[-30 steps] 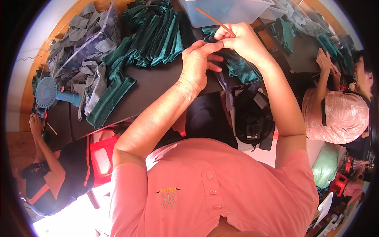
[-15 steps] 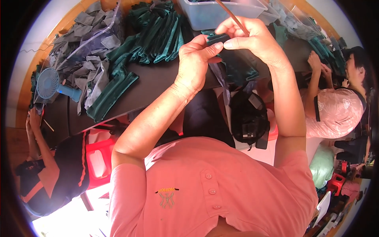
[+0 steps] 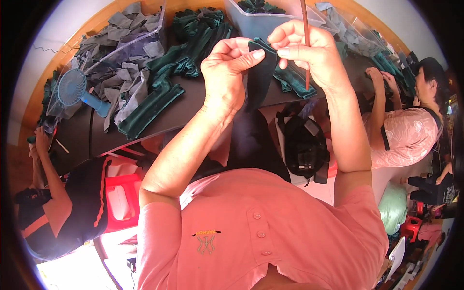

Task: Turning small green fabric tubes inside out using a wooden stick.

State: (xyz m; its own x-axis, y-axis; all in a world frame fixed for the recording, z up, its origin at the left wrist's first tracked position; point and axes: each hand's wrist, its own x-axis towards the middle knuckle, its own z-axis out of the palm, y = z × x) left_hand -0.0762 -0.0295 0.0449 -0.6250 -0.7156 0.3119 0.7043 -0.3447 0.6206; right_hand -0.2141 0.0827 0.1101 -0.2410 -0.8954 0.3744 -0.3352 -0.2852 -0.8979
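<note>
Fabric strip (image 3: 261, 72) — one, dark green, pinched in left hand (image 3: 224, 72), one brown stick (image 3: 304, 17) in curled right hand (image 3: 318, 57)

Fan (image 3: 72, 87): blue, round-headed, near the grey cloth pieces (image 3: 119, 34)
Seat (image 3: 121, 181): red plastic, beside the left-hand co-worker (image 3: 83, 198), dressed in dark clothes with orange trim
Bag (image 3: 300, 142): black, bearing a grey patch
Right-hand co-worker (image 3: 408, 137): pink patterned top
Bundle (image 3: 393, 208): pale green, near that person

A cloth workshop, it seems: people (image 3: 408, 135) work along a dark table (image 3: 108, 140) bearing grey cloth pieces (image 3: 116, 36), green velvet strips (image 3: 152, 112) and clear plastic bins (image 3: 270, 24).
</note>
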